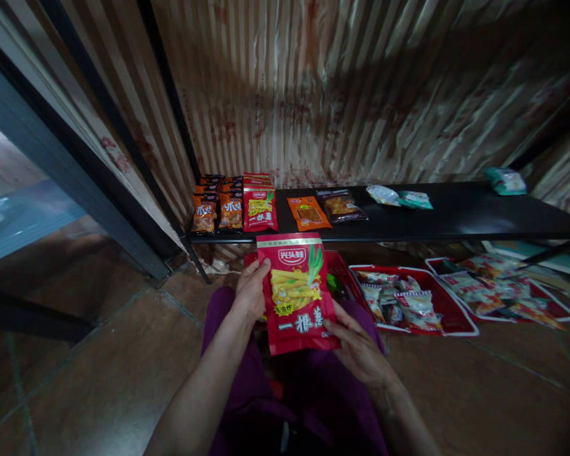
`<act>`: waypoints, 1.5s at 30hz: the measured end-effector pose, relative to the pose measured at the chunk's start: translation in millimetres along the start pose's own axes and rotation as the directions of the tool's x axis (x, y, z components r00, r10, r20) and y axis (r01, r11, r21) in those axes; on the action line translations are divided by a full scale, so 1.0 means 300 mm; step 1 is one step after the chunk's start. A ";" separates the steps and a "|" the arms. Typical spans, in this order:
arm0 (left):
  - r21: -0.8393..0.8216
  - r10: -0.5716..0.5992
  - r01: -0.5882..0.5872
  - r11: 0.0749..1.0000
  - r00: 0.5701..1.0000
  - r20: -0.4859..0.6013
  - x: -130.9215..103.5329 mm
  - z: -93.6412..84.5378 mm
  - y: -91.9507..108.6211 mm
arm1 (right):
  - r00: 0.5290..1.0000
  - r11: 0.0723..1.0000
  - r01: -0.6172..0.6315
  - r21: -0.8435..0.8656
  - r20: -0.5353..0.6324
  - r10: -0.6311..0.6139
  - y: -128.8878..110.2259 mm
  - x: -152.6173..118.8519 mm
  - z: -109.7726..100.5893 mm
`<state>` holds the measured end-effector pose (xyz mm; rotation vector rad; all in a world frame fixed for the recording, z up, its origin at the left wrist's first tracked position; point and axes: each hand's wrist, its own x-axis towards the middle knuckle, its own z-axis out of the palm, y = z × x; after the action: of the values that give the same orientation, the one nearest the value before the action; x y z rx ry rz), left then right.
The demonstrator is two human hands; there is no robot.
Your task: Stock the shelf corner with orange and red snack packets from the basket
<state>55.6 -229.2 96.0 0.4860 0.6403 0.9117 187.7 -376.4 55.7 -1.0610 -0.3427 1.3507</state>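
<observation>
Between my two hands, above my lap, is a red snack bag [297, 294] with its printed front facing me. My left hand [251, 291] grips its left edge, thumb on the front. My right hand [354, 339] is closed on the lower right edge; its fingers behind the bag are hidden. Beyond it, a row of matching red snack bags [260, 209] stands on the black shelf [437, 218]. Left of that row are several dark and orange snack packets [231, 210]. To its right lie an orange packet [308, 213] and a dark brown packet [342, 206].
White-and-teal packets [414, 200] lie farther right on the shelf. A red basket [456, 323] of snack packets and another basket [563, 307] stand on the floor at right. One more red basket [344, 269] is partly hidden behind the held bag. A metal post [137, 234] rises at left.
</observation>
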 end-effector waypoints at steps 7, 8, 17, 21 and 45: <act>0.010 0.006 -0.006 1.000 0.998 -0.068 0.015 -0.010 0.008 | 1.000 1.000 0.009 -0.003 -0.003 -0.009 -0.004 -0.002 0.014; 0.013 -0.001 0.002 1.000 0.998 -0.071 0.015 -0.009 0.011 | 1.000 1.000 0.013 -0.004 -0.011 -0.013 -0.004 -0.001 0.016; 0.062 -0.024 0.027 0.998 0.998 -0.053 -0.005 0.005 0.029 | 0.983 0.974 0.121 -0.194 -0.112 -0.145 -0.027 0.067 -0.005; 0.108 -0.048 0.044 0.993 0.998 0.033 -0.031 0.028 0.039 | 0.959 0.934 0.259 -0.248 -0.050 -0.279 -0.102 0.093 0.028; 0.261 -0.193 0.133 0.956 0.955 0.223 -0.073 -0.037 0.054 | 0.943 0.963 0.252 0.091 -0.245 -0.224 -0.230 0.232 0.118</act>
<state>28.9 -237.7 105.0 0.7427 0.5576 0.6044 221.6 -289.7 102.5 -1.0283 -0.2039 1.0059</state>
